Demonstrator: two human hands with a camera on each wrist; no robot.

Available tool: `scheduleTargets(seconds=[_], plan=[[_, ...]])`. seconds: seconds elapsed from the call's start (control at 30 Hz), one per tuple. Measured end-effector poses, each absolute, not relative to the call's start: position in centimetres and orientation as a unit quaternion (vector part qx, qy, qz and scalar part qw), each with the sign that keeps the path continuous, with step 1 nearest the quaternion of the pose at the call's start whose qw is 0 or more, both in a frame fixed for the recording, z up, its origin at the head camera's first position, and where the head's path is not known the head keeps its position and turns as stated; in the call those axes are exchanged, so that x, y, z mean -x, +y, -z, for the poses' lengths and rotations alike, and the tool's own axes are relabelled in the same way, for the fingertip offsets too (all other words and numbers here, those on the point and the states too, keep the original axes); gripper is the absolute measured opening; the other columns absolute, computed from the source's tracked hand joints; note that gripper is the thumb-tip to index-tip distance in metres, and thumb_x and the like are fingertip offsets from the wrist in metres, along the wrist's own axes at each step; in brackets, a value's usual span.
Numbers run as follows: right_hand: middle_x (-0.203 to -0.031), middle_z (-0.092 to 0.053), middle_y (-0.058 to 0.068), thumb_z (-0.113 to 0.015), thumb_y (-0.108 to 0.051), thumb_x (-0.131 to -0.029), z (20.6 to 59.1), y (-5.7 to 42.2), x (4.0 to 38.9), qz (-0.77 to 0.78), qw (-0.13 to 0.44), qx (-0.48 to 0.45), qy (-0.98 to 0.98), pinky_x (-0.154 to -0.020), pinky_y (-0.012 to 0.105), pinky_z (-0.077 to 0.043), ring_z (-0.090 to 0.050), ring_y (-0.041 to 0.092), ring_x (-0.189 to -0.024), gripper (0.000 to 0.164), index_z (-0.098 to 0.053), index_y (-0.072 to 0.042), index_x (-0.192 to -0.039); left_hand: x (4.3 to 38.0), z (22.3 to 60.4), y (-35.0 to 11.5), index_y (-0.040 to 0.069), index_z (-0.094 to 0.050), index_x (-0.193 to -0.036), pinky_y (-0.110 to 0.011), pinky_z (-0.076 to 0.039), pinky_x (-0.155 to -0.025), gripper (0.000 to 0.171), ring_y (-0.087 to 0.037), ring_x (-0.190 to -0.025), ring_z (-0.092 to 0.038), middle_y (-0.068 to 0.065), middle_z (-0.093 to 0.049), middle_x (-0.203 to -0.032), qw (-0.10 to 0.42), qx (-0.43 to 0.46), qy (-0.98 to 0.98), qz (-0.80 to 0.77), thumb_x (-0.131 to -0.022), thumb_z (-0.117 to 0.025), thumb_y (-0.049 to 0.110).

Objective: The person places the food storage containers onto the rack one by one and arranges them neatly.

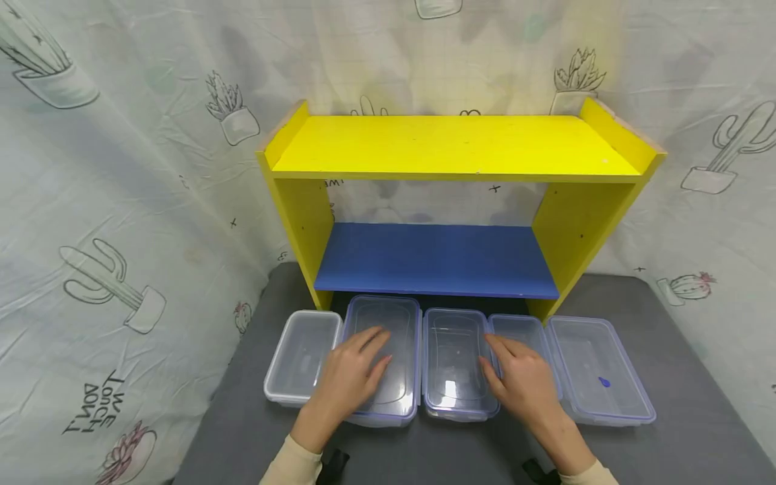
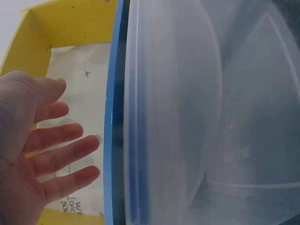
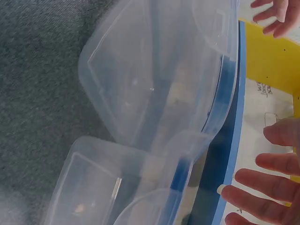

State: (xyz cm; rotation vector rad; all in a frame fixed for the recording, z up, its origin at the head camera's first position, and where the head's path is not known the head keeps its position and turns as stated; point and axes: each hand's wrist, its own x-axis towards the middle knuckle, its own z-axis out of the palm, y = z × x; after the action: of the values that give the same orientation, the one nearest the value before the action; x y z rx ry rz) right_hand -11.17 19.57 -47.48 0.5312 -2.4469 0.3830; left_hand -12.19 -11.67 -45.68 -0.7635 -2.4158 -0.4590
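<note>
Several clear plastic food containers with lids stand side by side in a row. My left hand (image 1: 350, 374) hovers over the large container (image 1: 394, 397) second from the left, fingers relaxed and spread, holding nothing; its spread fingers also show in the left wrist view. My right hand (image 1: 523, 377) is above the small container (image 1: 523, 328) second from the right, its fingertips close by the edge of the middle container (image 1: 456, 357). In the right wrist view its fingers (image 3: 267, 183) are spread apart with nothing between them. Part of the small container is hidden beneath the right hand.
A white-rimmed container (image 1: 303, 353) stands at the left end, and another container (image 1: 597, 364) with a blue mark at the right end. Behind the row rises a yellow shelf (image 1: 448, 145) with a blue board (image 1: 436, 259). All stands on a grey table (image 1: 230, 431) before a patterned cloth.
</note>
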Motion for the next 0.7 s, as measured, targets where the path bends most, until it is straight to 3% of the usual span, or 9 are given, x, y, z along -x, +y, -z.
scheduleTargets(seconds=[0.17,0.33,0.47,0.7], plan=[[-0.102,-0.073,0.015,-0.076,-0.021,-0.075,47.7,20.4,10.9,-0.149,0.302,-0.182,-0.924,-0.069,0.049,-0.055,-0.07,0.035,-0.089,0.041,-0.07,-0.002,-0.111,13.1,45.0,-11.9,0.011,-0.07,-0.114,-0.038,-0.057,-0.071,0.032,-0.022,-0.089,-0.072,-0.006,-0.071,-0.111,0.259,0.275,-0.904,0.198,-0.085,-0.074,0.022],[-0.101,-0.073,0.014,-0.077,-0.019,-0.074,47.8,21.2,10.6,-0.16,0.3,-0.166,-0.925,-0.069,0.049,-0.055,-0.07,0.034,-0.09,0.041,-0.07,-0.004,-0.111,14.0,44.2,-12.4,0.01,-0.07,-0.114,-0.04,-0.057,-0.073,0.029,-0.024,-0.09,-0.072,-0.007,-0.072,-0.109,0.253,0.247,-0.908,0.225,-0.088,-0.071,0.02],[-0.1,-0.073,0.014,-0.077,-0.02,-0.074,47.9,21.6,10.6,-0.167,0.305,-0.154,-0.925,-0.064,0.05,-0.054,-0.07,0.034,-0.086,0.04,-0.07,-0.005,-0.111,14.8,43.8,-13.2,0.008,-0.071,-0.111,-0.04,-0.056,-0.068,0.026,-0.021,-0.08,-0.071,-0.008,-0.073,-0.098,0.259,0.206,-0.911,0.246,-0.087,-0.073,0.017],[-0.098,-0.073,0.017,-0.076,-0.019,-0.073,47.9,22.3,9.9,-0.166,0.312,-0.142,-0.925,-0.064,0.052,-0.053,-0.07,0.036,-0.084,0.04,-0.07,-0.005,-0.11,17.2,44.7,-14.9,0.002,-0.071,-0.108,-0.032,-0.056,-0.062,0.024,-0.018,-0.072,-0.07,-0.01,-0.074,-0.09,0.239,0.136,-0.919,0.283,-0.087,-0.072,0.013]])
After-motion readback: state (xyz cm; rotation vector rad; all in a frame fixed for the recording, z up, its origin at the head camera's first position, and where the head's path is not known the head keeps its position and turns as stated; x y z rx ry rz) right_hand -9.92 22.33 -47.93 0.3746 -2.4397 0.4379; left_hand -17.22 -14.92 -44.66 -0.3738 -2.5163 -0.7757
